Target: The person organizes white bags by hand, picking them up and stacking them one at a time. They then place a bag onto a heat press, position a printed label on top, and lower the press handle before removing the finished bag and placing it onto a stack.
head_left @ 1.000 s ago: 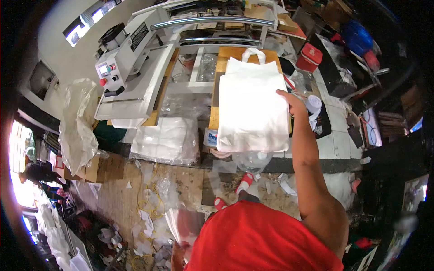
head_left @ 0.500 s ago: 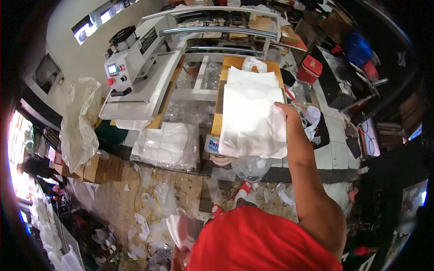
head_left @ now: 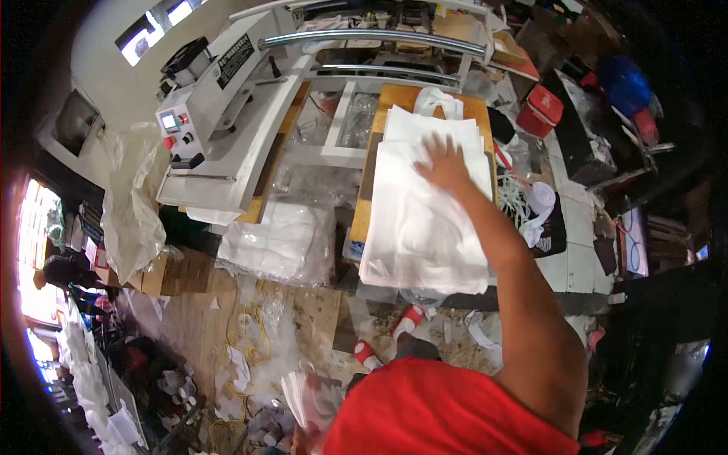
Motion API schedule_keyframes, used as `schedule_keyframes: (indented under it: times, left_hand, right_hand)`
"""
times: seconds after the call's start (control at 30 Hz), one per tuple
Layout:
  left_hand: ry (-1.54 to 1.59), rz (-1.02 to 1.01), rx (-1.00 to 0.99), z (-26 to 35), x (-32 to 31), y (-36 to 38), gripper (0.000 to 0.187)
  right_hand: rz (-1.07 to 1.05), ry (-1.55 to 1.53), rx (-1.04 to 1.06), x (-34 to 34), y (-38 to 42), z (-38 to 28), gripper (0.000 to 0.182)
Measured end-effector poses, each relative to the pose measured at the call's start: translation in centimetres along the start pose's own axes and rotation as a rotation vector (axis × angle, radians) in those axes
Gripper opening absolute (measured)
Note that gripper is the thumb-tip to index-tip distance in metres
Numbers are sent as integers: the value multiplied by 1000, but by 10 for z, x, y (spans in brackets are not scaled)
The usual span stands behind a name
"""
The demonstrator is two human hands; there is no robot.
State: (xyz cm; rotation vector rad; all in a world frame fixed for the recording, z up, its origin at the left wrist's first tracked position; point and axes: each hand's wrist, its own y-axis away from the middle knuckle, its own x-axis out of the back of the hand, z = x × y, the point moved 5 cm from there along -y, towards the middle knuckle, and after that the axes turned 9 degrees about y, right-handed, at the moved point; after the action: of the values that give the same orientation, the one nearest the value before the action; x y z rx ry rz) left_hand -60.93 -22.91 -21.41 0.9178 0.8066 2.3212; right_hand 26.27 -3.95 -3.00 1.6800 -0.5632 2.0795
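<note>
A white fabric bag with a loop handle at its far end lies flat over the wooden-edged platen. On its upper part rests my right hand, fingers spread and a little blurred, gripping nothing. Low in the view, beside my red shirt, my left hand shows only in part. It holds a bundle of folded white bags, whose edges fan upward.
The heat press, with its control panel, stands left of the platen. Plastic-wrapped white stacks sit below it. A red box and a white roll lie to the right. Scraps and a yellow cord litter the floor.
My right hand has moved from the bag's right edge onto its upper middle, its fingers now spread. The bag's near edge reaches lower in view. My left hand still holds the bundle.
</note>
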Motion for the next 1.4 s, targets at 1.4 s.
schedule_keyframes:
  times: [1.4]
  left_hand:
    - [262, 2, 203, 9, -62, -7, 62]
  right_hand:
    - [-791, -683, 275, 98, -84, 52, 71]
